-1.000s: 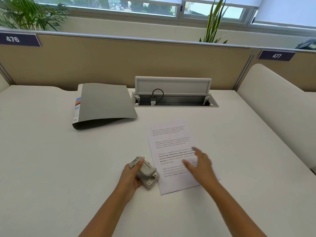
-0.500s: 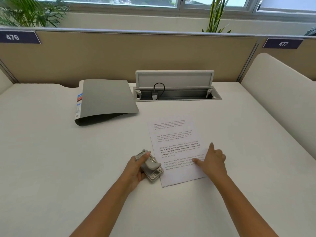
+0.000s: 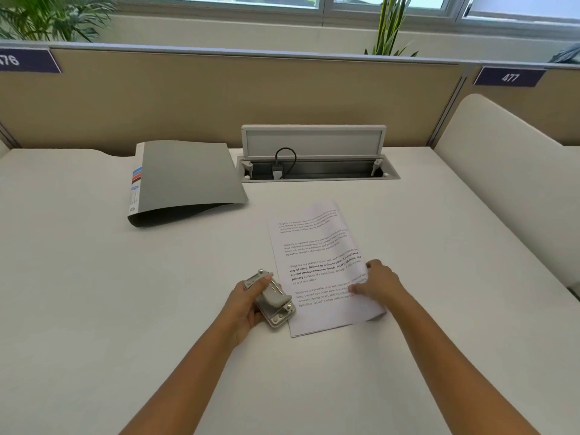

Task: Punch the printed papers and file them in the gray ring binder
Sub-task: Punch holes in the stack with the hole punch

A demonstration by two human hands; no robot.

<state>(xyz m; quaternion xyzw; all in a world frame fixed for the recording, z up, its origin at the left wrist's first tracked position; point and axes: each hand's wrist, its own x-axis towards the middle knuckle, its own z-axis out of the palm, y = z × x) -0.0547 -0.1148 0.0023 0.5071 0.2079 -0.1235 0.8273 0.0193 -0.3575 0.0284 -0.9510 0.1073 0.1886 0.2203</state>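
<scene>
The printed papers (image 3: 317, 262) lie in a stack on the white desk (image 3: 94, 293), their right edge lifted and curling. My right hand (image 3: 378, 285) pinches that right edge near the lower corner. A grey metal hole punch (image 3: 273, 304) sits just left of the stack's lower left edge. My left hand (image 3: 248, 304) grips the punch from its left side, thumb on top. The gray ring binder (image 3: 188, 178) lies closed at the back left, its spine with coloured labels facing left.
An open cable tray (image 3: 317, 171) with a raised lid and a plugged black cable is set into the desk behind the papers. A beige partition (image 3: 251, 95) closes the back. A cream curved divider (image 3: 508, 183) rises on the right.
My right hand came down on the papers' right edge, curled its fingers round it and lifted that edge. My left hand kept its hold on the punch.
</scene>
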